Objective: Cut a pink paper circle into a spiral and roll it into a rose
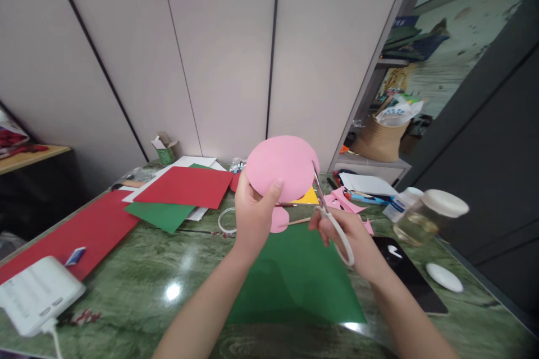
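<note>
A large pink paper circle (281, 164) is held up above the table, pinched at its lower left between the thumb and fingers of my left hand (255, 207). My right hand (341, 233) has its fingers in the handles of white-handled scissors (346, 247), whose blades point up at the circle's right edge. Beneath my hands lies a green sheet (298, 286), with a smaller pink circle (279, 220) at its top edge. Pink paper scraps (343, 201) lie beyond my right hand, near a piece of yellow paper (309, 197).
Red sheets (185, 187) and a green sheet (162, 215) lie at the left, behind a white power adapter (40, 294). A tape roll (227, 220) is left of centre. At the right are a lidded jar (425, 216), a black tablet (410, 277) and a white mouse (444, 277).
</note>
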The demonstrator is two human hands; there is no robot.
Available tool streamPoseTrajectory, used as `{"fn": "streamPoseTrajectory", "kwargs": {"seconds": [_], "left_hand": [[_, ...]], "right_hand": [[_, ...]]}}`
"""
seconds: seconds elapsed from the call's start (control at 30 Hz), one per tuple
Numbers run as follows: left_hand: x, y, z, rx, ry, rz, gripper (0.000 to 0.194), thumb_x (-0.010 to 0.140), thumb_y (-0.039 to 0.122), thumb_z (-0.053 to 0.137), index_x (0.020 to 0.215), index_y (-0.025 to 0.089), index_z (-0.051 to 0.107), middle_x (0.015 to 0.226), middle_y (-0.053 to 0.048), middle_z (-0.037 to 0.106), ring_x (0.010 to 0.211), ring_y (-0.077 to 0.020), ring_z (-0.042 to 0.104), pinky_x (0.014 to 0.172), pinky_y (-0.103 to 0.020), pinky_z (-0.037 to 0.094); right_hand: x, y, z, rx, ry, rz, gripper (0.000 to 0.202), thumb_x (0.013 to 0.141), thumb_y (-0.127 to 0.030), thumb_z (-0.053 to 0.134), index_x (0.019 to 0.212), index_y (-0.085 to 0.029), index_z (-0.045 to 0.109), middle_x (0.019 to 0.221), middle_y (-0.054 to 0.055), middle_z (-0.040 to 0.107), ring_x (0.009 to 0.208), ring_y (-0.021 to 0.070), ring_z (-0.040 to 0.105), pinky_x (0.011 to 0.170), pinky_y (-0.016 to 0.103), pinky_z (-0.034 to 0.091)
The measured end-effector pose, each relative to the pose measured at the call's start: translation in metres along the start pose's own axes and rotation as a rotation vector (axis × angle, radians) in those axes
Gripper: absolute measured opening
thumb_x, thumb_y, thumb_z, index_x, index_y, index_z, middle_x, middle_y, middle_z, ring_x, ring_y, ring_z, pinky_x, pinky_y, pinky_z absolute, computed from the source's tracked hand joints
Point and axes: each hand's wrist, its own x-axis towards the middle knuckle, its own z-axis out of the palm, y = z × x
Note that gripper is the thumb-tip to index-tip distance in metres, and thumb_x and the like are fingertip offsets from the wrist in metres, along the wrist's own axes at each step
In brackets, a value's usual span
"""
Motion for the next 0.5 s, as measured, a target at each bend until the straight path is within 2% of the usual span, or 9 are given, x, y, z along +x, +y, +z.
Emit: {"fn": "streamPoseTrajectory", "kwargs": {"seconds": [0.33,0.5], "left_hand": [[0.0,-0.0002,-0.0009,0.005,0.016,0.012,0.043,0.079,0.027,0.063,0.12,0.022,0.049,0.125,-0.01,0.057,0.117,-0.0222,0.054,0.098,-0.035,0.046],[-0.0001,-0.0008,-0.0026,0.016,-0.033,0.008,0.041,0.081,0.026,0.061,0.12,0.022,0.049,0.125,-0.009,0.056,0.117,-0.0225,0.053,0.099,-0.036,0.045]], "right_hand": [[-0.0007,-0.0013,0.002,0.007,-0.009,0.03,0.054,0.084,-0.066,0.039,0.069,-0.016,0.056,0.052,-0.003,0.042,0.052,0.0132,0.043,0.051,0.025,0.034],[-0.0005,-0.0007,0.0015,0.013,-0.018,-0.011,0.06,0.082,-0.071,0.036,0.074,-0.016,0.057,0.058,-0.001,0.046,0.056,0.014,0.043,0.052,0.026,0.033]]}}
